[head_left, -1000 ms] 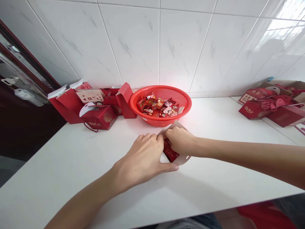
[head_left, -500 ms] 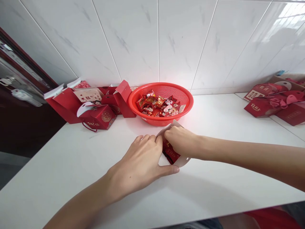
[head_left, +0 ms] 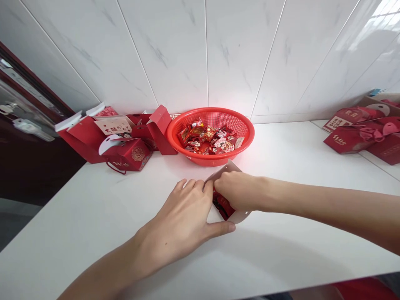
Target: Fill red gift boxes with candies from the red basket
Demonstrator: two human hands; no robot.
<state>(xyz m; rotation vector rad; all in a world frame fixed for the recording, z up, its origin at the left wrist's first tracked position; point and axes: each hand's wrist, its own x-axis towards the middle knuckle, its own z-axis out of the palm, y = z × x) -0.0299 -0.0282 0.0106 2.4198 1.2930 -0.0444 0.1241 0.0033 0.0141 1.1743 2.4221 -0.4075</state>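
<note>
An opened box with pale flaps stands on the white table, red wrapped items inside it. Around its left side lies my left hand, thumb stretched along the near edge and fingers at the far left, holding the box. My right hand reaches into the opening with its fingers curled; the fingertips and anything in them are hidden. Just behind the box is a red plastic basket with several wrapped candies in it.
Several red gift boxes stand at the back left beside the basket. More red boxes are piled at the far right. A tiled wall rises behind the white table. A dark door with keys is at the left.
My right hand has shifted slightly down inside the box, and the contents show darker. My left hand keeps nearly the same place. The view has moved a little.
</note>
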